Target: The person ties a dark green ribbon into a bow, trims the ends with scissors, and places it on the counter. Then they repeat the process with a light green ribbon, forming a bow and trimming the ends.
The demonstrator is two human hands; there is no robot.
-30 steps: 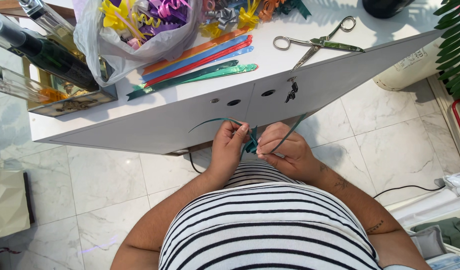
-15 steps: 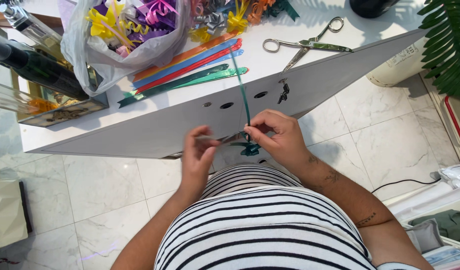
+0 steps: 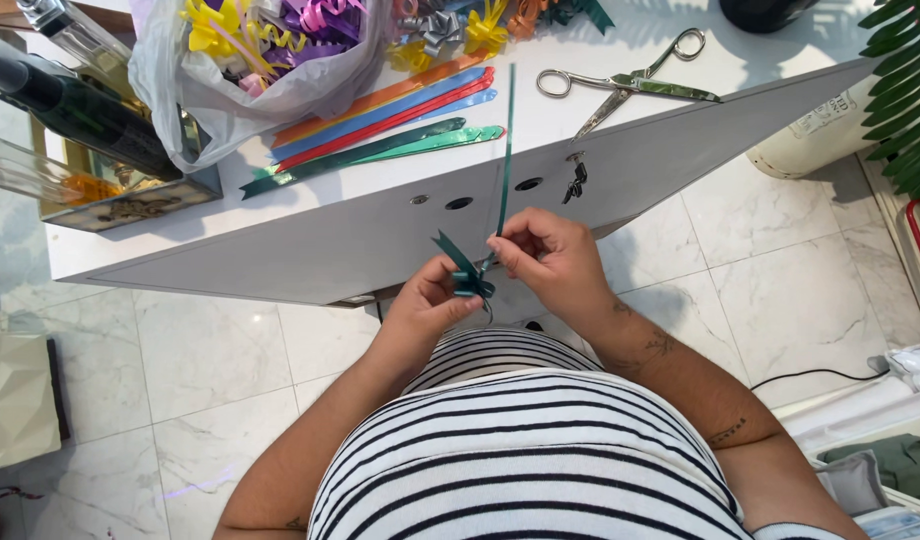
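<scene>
Just below the white table edge, the left hand pinches a small folded loop of dark green ribbon, fingers closed on it. Close beside it, the right hand grips the ribbon's long tail, which rises straight up past the scissors and coloured strips.

My hands before the table, ribbon strips on it, scissors right, bag left
</scene>
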